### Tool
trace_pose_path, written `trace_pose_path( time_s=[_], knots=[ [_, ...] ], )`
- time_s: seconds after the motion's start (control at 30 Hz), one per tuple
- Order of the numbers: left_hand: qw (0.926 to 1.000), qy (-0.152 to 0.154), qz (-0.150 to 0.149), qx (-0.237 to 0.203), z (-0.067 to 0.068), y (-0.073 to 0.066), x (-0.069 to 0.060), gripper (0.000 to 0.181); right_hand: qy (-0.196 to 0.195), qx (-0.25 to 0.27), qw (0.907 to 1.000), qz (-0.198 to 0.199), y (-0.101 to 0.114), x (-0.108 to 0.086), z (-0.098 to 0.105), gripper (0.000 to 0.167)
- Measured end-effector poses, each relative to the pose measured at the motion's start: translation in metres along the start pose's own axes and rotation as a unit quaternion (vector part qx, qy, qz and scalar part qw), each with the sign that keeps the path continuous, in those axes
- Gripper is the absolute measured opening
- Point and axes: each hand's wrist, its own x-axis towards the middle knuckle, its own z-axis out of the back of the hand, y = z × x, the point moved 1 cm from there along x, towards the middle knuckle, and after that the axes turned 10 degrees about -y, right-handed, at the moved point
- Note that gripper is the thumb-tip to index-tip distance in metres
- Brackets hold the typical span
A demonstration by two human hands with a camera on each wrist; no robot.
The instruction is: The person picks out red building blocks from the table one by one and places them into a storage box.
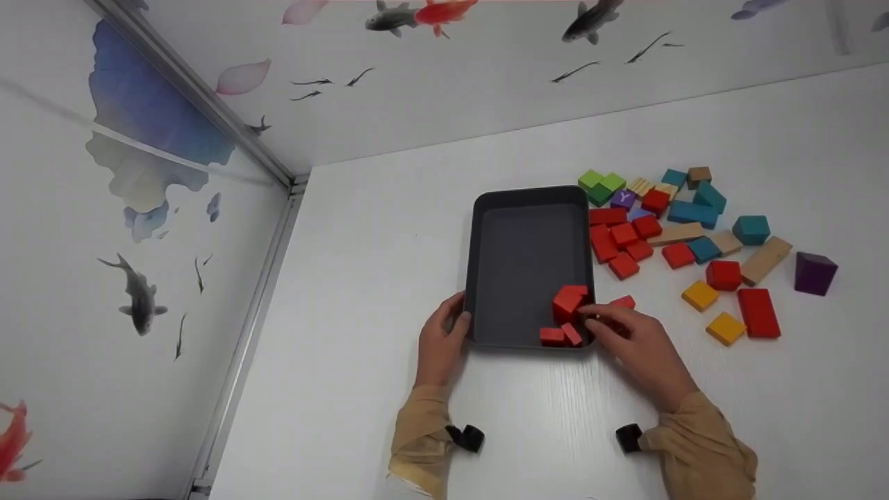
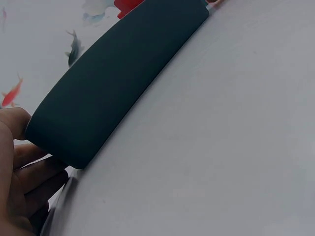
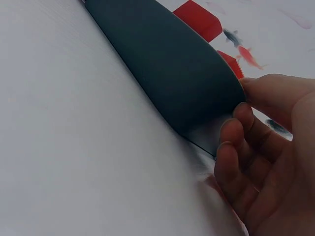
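Note:
A dark grey tray (image 1: 531, 264) lies on the white table, with several red blocks (image 1: 569, 302) in its lower right corner. At its lower left corner my left hand (image 1: 442, 344) grips the wall, the thumb by the rim; the left wrist view shows this hand (image 2: 24, 172) with its fingers against the tray's outer wall (image 2: 113, 83). My right hand (image 1: 642, 347) holds the opposite side near the red blocks. Seen from the right wrist, that hand (image 3: 270, 137) has its thumb at the rim and curled fingers along the tray's wall (image 3: 167, 64).
To the tray's right lie many loose blocks: red (image 1: 759, 314), yellow (image 1: 726, 328), teal (image 1: 751, 229), green (image 1: 591, 179), plain wood (image 1: 766, 260) and purple (image 1: 815, 273). One red block (image 1: 624, 302) is just beyond my right hand. Printed panels stand behind and at left.

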Motion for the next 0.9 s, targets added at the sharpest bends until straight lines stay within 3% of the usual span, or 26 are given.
trace_pose_path(
  time_s=[0.17,0.27,0.7,0.83,0.9],
  knots=[
    [1.0000,-0.003,-0.001,-0.007,-0.007,0.025,0.007,0.036,0.032,-0.005,0.9994,-0.011,0.001,0.001,0.002,0.036],
    [0.9999,-0.005,-0.004,-0.008,-0.008,0.030,0.008,0.035,0.049,-0.010,0.9985,-0.021,0.001,0.000,0.003,0.039],
    [0.9999,-0.010,0.000,-0.003,-0.008,0.028,0.007,0.034,0.057,-0.012,0.9981,-0.020,0.003,-0.001,0.003,0.038],
    [0.9999,-0.008,-0.004,-0.012,-0.007,0.028,0.006,0.033,0.026,-0.008,0.9996,-0.011,0.002,-0.001,0.002,0.037],
    [0.9998,-0.006,-0.001,-0.017,-0.005,0.018,0.004,0.034,-0.004,-0.004,1.0000,-0.002,0.002,-0.002,0.003,0.036]
  ],
)
